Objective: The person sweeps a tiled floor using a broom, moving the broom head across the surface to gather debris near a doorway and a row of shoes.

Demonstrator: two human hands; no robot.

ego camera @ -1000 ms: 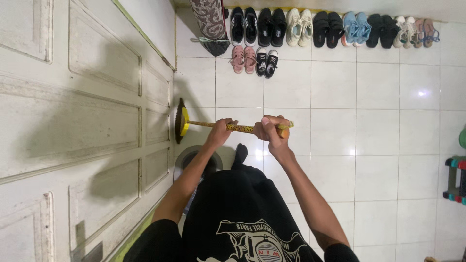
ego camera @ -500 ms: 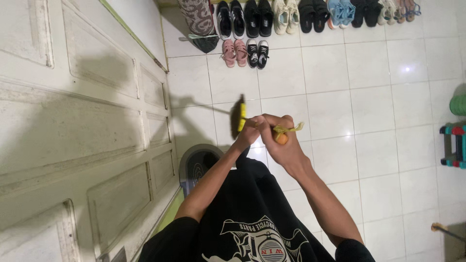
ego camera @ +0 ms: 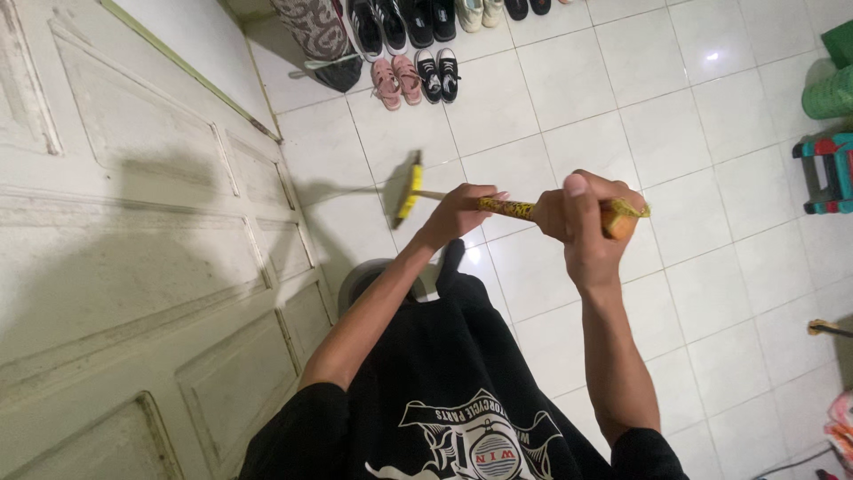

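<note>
Right hand wrapped tight near broom handle top, left hand gripping lower down — prob. light, stiff stick; head end drags w/ soft bristles.

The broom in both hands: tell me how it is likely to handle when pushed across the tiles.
The broom probably handles stiffly: its handle runs straight between the left hand and right hand. It seems light, since it is held out level without visible strain. The dark bristle head may flex against the glossy floor and slide easily.
</note>
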